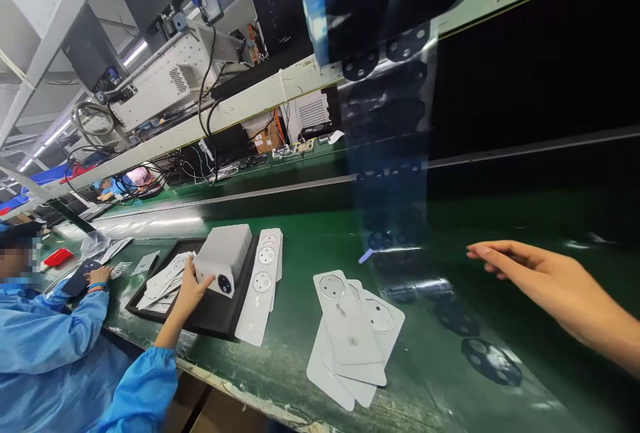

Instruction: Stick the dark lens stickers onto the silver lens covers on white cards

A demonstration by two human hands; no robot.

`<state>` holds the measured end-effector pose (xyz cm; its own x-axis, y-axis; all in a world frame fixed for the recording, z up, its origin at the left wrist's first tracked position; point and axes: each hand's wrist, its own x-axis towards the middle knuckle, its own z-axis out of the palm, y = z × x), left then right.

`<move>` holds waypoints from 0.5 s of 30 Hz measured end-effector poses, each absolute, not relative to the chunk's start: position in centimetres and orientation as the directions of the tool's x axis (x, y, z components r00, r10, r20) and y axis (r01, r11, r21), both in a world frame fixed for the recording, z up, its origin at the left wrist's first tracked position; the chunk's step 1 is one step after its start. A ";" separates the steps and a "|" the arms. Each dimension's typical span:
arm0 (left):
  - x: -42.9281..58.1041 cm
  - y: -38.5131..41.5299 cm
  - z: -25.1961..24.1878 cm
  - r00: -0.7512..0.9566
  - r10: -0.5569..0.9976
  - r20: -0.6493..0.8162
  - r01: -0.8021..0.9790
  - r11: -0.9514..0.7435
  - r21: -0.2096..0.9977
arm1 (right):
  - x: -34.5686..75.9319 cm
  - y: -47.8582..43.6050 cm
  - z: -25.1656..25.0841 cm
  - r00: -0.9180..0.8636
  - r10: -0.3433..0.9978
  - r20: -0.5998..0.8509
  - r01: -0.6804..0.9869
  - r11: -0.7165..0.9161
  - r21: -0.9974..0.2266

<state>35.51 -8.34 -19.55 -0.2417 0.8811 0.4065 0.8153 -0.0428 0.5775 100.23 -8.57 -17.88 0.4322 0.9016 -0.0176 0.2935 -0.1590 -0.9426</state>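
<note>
One hand in view: R hand point(545, 286) hovers open, fingers flat, holding nothing, over clear film strip point(400, 219) w/ black rings, near white backplates point(350, 339). L hand not visible.

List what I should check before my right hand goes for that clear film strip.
1. Right hand open and empty: ok.
2. Hand touching the film strip: not ok, a gap remains.
3. Left hand visible: not ok, out of view.
4. White plates out of the hand's way: ok, they lie nearer the table edge.
5. Co-worker's hand at a distance: ok, it rests on the white block.
</note>
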 end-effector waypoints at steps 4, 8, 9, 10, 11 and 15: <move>35.4 -6.7 -20.7 -0.296 0.911 0.288 0.706 0.005 0.708 | 100.1 -7.9 -19.9 0.450 0.893 -0.008 0.255 -0.137 -0.957; 35.0 -7.4 -20.3 -0.260 0.947 0.190 0.658 0.030 0.752 | 99.2 -8.8 -19.5 0.408 0.911 0.062 0.388 -0.112 -0.915; 35.0 -7.7 -20.1 -0.237 0.956 0.175 0.656 0.025 0.754 | 98.9 -9.2 -19.2 0.399 0.912 0.101 0.429 -0.088 -0.899; 34.9 -8.1 -19.9 -0.211 0.964 0.163 0.657 0.016 0.754 | 98.6 -9.8 -18.9 0.388 0.908 0.157 0.477 -0.052 -0.877; 35.0 -8.4 -19.8 -0.186 0.970 0.157 0.658 0.005 0.753 | 98.2 -10.4 -18.6 0.379 0.894 0.237 0.534 -0.003 -0.845; 35.4 -8.9 -19.8 -0.152 0.973 0.173 0.661 -0.030 0.750 | 94.7 -13.4 -17.2 0.264 0.735 0.624 0.712 0.288 -0.641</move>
<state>35.37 -8.91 -19.77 -0.1521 0.9731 0.1728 0.6613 -0.0297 0.7495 94.69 -13.35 -17.17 0.2639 0.7354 0.6241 0.7116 0.2883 -0.6407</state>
